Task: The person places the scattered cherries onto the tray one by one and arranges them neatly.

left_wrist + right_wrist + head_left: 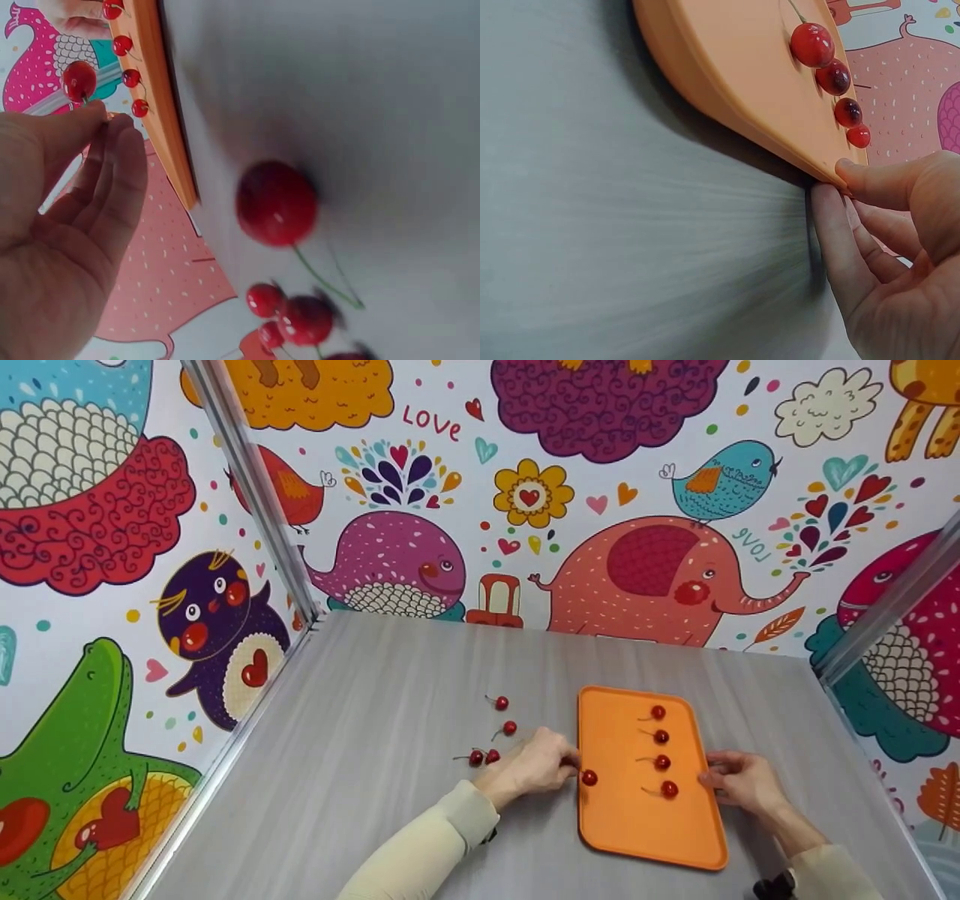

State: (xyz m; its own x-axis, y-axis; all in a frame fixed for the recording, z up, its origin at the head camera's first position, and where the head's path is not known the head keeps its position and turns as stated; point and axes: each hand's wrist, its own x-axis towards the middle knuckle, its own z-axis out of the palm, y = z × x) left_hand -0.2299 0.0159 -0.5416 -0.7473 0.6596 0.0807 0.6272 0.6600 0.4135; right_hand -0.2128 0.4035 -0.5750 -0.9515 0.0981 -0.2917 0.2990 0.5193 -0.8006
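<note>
My left hand [536, 761] is at the left rim of the orange tray [626, 817]. Its thumb and fingertips pinch the stem of a red cherry [79, 81], which overlaps the tray's left edge in the head view. On the tray's right half, several cherries stand in a column, among them a front cherry [669, 789] and a back cherry [658, 712], their stems pointing left. My right hand [746, 781] grips the tray's right rim, thumb on top and fingers below, as the right wrist view shows.
Several loose cherries lie on the grey table [390, 697] left of the tray, including a far cherry [502, 703] and a close pair with one cherry [475, 758] at its left. Walls with printed cartoon animals [645, 577] rise behind and beside the table, with metal posts [255, 487] at the corners.
</note>
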